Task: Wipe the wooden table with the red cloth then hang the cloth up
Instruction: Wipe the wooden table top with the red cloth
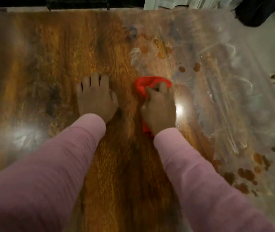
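Note:
The wooden table (49,56) fills the view, brown and glossy, with wet smears and round droplets on its right half. My right hand (158,108) grips the bunched red cloth (143,86) and presses it onto the table near the middle. A bit of the cloth also shows below my wrist. My left hand (96,96) rests flat on the wood just left of the cloth, fingers spread and straight. Both arms wear pink sleeves.
Wet streaks (217,91) and brown droplets (247,174) cover the right side of the table. A dark frame (76,4) runs along the far edge. A black object (258,12) sits at the far right corner, with pale fabric (183,2) beside it.

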### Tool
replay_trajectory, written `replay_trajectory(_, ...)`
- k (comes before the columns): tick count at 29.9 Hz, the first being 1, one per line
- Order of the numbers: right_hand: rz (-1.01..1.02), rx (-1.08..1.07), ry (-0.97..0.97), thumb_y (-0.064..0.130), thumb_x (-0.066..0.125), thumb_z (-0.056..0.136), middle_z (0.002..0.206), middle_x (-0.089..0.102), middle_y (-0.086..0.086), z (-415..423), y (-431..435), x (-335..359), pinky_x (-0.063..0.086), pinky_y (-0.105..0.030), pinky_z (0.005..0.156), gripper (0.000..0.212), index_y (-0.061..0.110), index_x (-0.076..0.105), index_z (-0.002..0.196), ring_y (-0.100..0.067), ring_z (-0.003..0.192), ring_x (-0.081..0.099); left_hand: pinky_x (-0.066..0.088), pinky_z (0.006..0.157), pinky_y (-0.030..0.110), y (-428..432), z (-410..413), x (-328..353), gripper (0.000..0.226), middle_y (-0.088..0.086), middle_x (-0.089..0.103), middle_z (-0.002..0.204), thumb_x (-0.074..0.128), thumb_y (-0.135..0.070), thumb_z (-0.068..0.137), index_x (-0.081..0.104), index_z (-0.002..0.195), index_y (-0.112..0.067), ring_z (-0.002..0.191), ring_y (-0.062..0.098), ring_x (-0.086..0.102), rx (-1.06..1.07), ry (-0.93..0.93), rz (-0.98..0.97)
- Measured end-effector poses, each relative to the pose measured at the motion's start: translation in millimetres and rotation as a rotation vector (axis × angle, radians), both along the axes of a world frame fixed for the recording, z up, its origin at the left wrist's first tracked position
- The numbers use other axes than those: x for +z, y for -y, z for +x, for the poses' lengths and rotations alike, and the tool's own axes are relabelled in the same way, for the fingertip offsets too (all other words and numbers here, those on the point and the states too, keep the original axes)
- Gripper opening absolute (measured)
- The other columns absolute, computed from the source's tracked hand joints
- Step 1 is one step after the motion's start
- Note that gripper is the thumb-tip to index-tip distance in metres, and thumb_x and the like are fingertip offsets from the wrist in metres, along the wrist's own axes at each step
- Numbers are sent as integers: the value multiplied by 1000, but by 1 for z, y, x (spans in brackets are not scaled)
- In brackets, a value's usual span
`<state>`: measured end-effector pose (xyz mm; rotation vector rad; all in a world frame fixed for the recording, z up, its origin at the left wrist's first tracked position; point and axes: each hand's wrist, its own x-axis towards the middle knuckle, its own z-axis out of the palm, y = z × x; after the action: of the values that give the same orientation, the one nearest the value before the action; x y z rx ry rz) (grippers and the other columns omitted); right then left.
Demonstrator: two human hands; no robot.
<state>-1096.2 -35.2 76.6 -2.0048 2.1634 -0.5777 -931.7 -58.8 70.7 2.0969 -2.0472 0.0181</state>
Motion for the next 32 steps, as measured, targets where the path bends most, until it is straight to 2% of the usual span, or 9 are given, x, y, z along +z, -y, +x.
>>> replay_trajectory(4,29,-310,16,15,53,81,130,45,-16,-70,39,5,40,-45,98,33,19,70,108,-39,123,38,36,92,50,35,-5,-3,34,20,52,120,43,-26,88,52,114,-7,108,38,47,-3,1,-10)
replay_trajectory(8,27,-398,6,18,53,77,127,47,-16,-58,58,2,36,-41,100,34,16,70,107,-38,124,37,36,91,51,37,-6,-14,34,19,51,120,38,-25,86,52,112,-8,106,38,46,15,-22,-49)
replay_trajectory(13,-32,-71,13,18,52,73,111,52,-9,32,50,0,39,-37,84,32,18,71,98,-31,102,43,35,89,50,38,-9,-14,39,19,52,118,34,-26,83,54,112,-8,104,39,47,8,-24,-77)
replay_trajectory(17,-17,134,-25,18,52,78,113,53,-10,3,53,2,43,-40,86,34,18,69,107,-32,105,45,33,92,49,37,-7,-14,49,16,51,126,30,-30,82,55,120,-10,110,38,46,-5,-48,-60)
replay_trajectory(20,-19,-165,-22,15,54,78,121,51,-15,-51,76,2,43,-46,95,36,21,69,110,-39,112,47,33,93,49,38,-6,-14,50,16,50,126,30,-30,83,55,122,-11,111,37,45,3,-61,-53)
replay_trajectory(22,40,-381,69,14,49,79,123,51,-14,-69,96,2,47,-49,93,29,16,69,100,-38,114,50,33,94,49,37,-8,-15,48,15,50,127,33,-28,83,55,122,-11,111,37,45,-2,-50,-55)
replay_trajectory(24,69,-421,85,19,46,81,118,52,-11,-56,111,1,49,-48,90,21,15,64,90,-33,111,52,33,94,49,39,-7,-16,44,15,50,127,37,-26,84,54,121,-10,110,37,45,-3,-45,-48)
replay_trajectory(27,38,-255,-5,31,54,84,120,51,-8,2,108,0,40,-39,90,24,20,69,100,-31,112,44,33,93,49,38,-8,-18,41,15,50,127,43,-24,84,55,121,-10,110,37,45,-3,-33,-34)
replay_trajectory(32,-27,123,-25,21,56,76,117,52,-9,41,93,2,41,-40,89,29,16,69,102,-32,109,44,33,91,48,40,-8,-16,37,14,52,126,49,-23,84,57,118,-11,109,37,46,-25,-31,-39)
